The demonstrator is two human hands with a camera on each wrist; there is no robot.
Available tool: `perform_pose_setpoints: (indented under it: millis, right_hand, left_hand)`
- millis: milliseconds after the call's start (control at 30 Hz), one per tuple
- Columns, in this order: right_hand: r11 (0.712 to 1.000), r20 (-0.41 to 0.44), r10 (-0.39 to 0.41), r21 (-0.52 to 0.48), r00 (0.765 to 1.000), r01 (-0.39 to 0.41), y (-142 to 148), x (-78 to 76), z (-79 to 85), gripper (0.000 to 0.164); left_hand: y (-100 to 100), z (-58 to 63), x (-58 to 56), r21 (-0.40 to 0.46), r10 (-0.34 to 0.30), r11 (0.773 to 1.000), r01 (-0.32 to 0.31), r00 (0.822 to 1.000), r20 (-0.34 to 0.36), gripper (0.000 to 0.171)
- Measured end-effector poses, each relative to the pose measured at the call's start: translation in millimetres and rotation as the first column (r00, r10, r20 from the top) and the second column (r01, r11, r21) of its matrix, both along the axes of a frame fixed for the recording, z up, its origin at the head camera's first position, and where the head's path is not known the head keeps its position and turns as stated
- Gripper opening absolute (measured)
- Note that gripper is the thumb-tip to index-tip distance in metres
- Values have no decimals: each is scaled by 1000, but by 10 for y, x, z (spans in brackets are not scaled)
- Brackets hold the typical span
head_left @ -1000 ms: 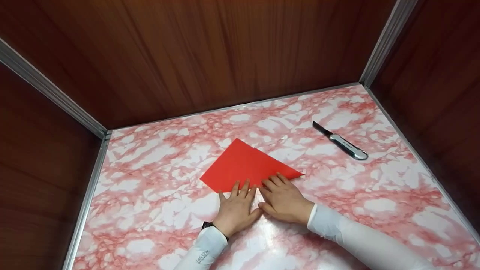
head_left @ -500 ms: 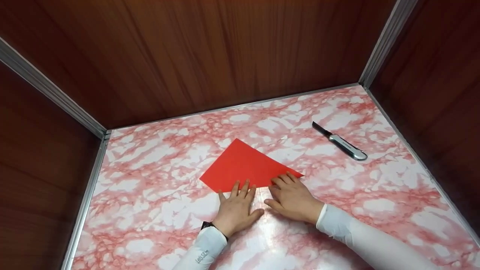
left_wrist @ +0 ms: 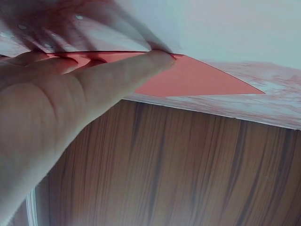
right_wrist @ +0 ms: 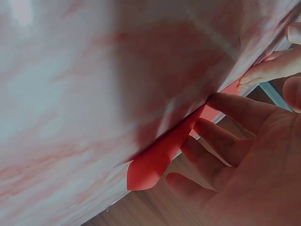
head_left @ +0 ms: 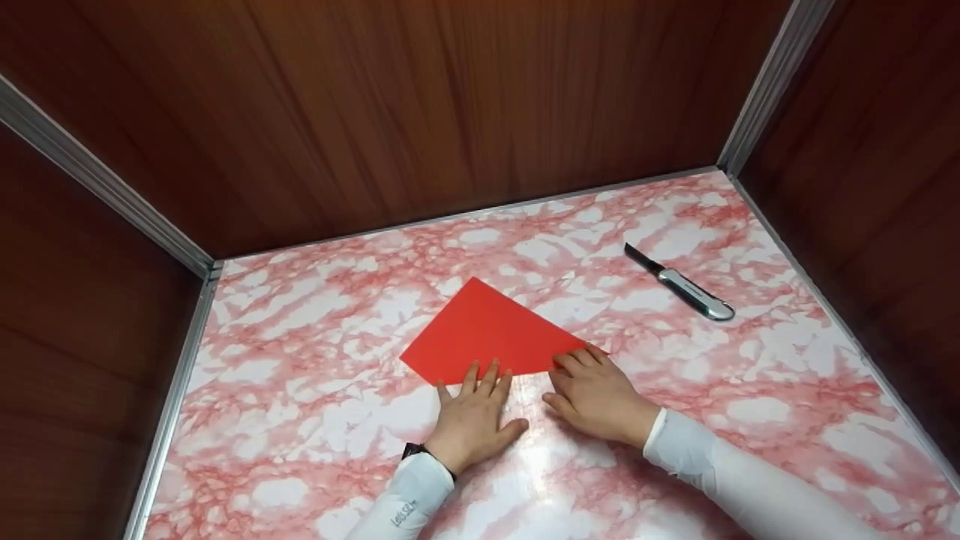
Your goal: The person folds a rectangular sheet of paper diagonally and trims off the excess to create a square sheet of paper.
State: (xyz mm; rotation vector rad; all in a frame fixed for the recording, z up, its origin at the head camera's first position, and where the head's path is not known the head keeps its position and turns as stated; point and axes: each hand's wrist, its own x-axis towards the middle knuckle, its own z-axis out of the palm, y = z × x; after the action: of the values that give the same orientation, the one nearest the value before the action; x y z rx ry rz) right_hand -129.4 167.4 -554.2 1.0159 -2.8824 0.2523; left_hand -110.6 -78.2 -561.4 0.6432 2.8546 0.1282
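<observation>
A folded sheet of red paper lies on the table, its near folded edge running left to right. My left hand rests along that edge, fingers spread and fingertips on the paper. Farther right, my right hand presses its fingertips on the paper near the right-hand corner, which the fingers partly cover. In the right wrist view, the paper's tapered end stands out past the right fingertips and bends slightly. The left wrist view has a fingertip touching the edge of the red paper.
A box cutter with a grey-and-black handle lies at the back right, blade out and pointing toward the back left. Brown wood-grain panels with metal edging enclose the back and sides of the pink marbled table.
My right hand has slid rightward along the near edge of the paper toward its right corner. The right part of the paper lies flatter. My left hand has stayed in place.
</observation>
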Motion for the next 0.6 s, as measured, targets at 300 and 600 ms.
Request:
perform_pose_setpoints:
  millis: [300, 600]
  right_hand:
    - [998, 28, -58, 1, 998, 58, 145, 42, 29, 50]
    - [994, 53, -110, 12, 992, 110, 307, 56, 28, 49]
  left_hand:
    - [-5, -5, -1, 0, -4, 1000, 4, 1000, 2, 87]
    - [-11, 7, 7, 22, -9, 1000, 8, 1000, 7, 87]
